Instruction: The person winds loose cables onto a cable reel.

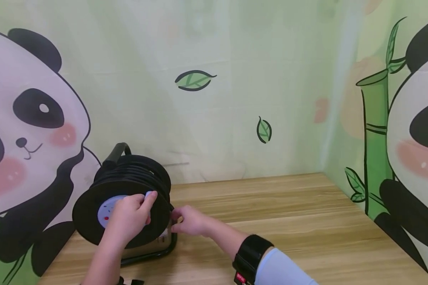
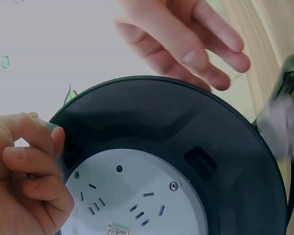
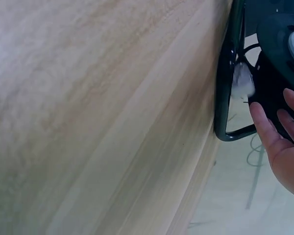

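Observation:
A black cable reel [image 1: 83,213] wound with thick black cable [image 1: 133,170] stands on the table, its pale socket face [image 2: 132,196] turned toward me. My left hand [image 1: 128,217] curls its fingers around the small pale-blue winding knob [image 1: 149,194] on the reel's front disc. At the reel's right edge is my right hand [image 1: 190,221], its fingers spread and loosely bent, gripping nothing that I can see. A whitish plug [image 3: 242,82] hangs beside the reel near the tubular frame, close to the right fingertips and blurred in the left wrist view.
The wood-patterned table [image 1: 271,221] stretches to the right of the reel. Behind it hangs a pale green backdrop [image 1: 235,95] printed with pandas and leaves. The reel's black carrying handle [image 1: 115,154] rises at the back, and its black tube stand [image 1: 149,255] rests on the table.

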`<state>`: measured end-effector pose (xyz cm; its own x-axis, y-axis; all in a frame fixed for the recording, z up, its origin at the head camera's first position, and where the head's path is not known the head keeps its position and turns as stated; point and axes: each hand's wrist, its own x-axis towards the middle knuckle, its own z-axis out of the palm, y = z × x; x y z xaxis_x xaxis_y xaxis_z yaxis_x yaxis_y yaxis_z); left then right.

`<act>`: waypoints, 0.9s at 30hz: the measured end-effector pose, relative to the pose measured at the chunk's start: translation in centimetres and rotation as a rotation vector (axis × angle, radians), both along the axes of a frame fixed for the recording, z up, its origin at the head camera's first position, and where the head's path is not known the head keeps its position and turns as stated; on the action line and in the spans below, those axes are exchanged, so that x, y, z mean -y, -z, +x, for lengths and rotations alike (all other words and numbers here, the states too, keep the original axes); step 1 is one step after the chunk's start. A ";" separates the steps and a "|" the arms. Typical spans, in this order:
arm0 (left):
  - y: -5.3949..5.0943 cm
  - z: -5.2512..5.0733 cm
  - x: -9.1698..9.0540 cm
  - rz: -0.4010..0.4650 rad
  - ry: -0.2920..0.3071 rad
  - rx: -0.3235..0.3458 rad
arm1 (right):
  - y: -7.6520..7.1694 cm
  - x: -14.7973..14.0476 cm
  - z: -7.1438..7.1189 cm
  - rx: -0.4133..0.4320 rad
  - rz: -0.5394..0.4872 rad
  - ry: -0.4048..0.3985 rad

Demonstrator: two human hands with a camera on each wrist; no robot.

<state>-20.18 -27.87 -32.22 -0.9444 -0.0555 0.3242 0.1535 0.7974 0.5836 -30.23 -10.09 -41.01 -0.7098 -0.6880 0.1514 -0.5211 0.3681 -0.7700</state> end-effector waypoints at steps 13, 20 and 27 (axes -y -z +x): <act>0.8 -0.3 -0.5 -0.032 0.023 0.033 | -2.2 -3.2 -0.8 0.001 -0.067 0.010; 1.3 -0.5 -1.1 -0.080 0.032 0.058 | -3.4 -6.9 -0.9 0.015 -0.099 0.009; 2.2 -0.9 -1.3 -0.101 0.050 0.090 | -3.5 -11.1 -1.3 0.034 -0.137 0.004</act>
<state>-21.06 -26.59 -34.41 -0.9706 0.0214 0.2399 0.1456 0.8456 0.5136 -31.50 1.04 -37.54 -0.7190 -0.6595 0.2193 -0.4925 0.2608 -0.8303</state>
